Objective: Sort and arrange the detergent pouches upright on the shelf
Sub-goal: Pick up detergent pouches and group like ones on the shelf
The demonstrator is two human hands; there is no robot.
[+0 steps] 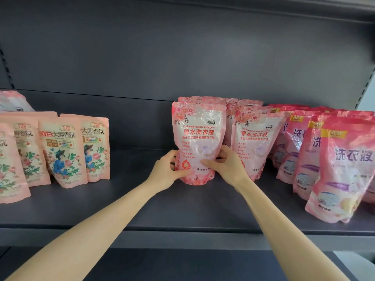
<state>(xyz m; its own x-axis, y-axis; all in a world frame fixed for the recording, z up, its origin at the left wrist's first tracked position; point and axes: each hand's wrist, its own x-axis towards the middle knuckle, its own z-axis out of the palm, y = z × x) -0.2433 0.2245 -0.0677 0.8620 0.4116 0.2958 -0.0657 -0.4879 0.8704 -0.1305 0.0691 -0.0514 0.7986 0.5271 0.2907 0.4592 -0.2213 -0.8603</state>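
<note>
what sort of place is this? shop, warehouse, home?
Likely a shop aisle, or a mock-up of one: a dark metal shelf with slotted uprights, detergent pouches faced out in groups by brand, and price marks printed on the floral pouches.

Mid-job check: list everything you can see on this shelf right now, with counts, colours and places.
floral pouches: at least four, peach-pink with flower prints, upright at the left of the shelf
back pouch: one, pale pink, behind them at the far left, partly cut off
held pouch: one, pink with red lettering, upright at centre front
perfume pouches: at least three more of the same kind, beside and behind the held one
NEW pouches: at least four, deeper pink with purple lettering, leaning at the right
shelf: one, dark grey, with a dark grey back panel
left hand: grips the held pouch's lower left side
right hand: grips its lower right side
</note>
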